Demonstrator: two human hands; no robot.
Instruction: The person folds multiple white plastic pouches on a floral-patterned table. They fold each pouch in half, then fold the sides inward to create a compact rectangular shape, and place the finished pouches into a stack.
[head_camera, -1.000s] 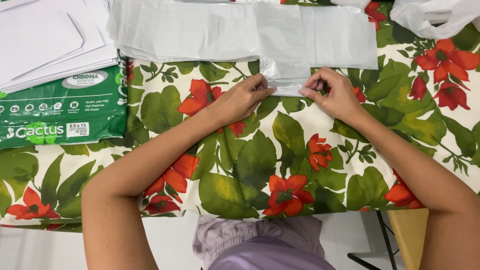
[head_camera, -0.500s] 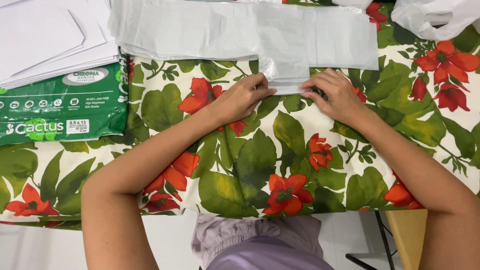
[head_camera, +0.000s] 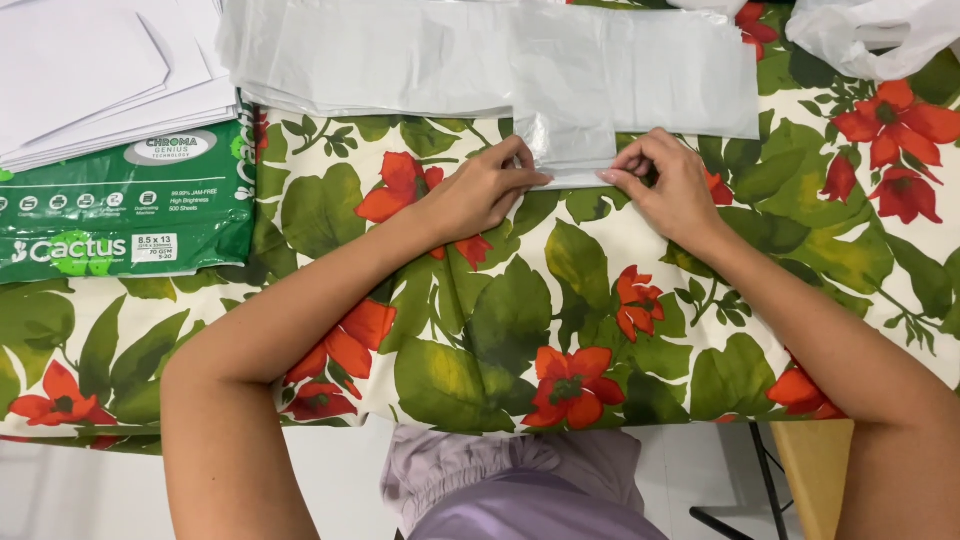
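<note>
Left hand (head_camera: 480, 195) & right hand (head_camera: 672, 190) pinch the near edge of a folded white plastic bag (head_camera: 565, 125) at table centre-far, atop a flat bag stack (head_camera: 400, 60) on floral tablecloth (head_camera: 500, 330), w/ green paper ream (head_camera: 120, 205) far left.

A floral tablecloth (head_camera: 500, 330) with red flowers and green leaves covers the table. At the far left lies a green paper ream (head_camera: 120, 205), with a stack of white sheets (head_camera: 90, 70) on top. A crumpled white plastic bag (head_camera: 880, 35) sits at the far right corner.
</note>
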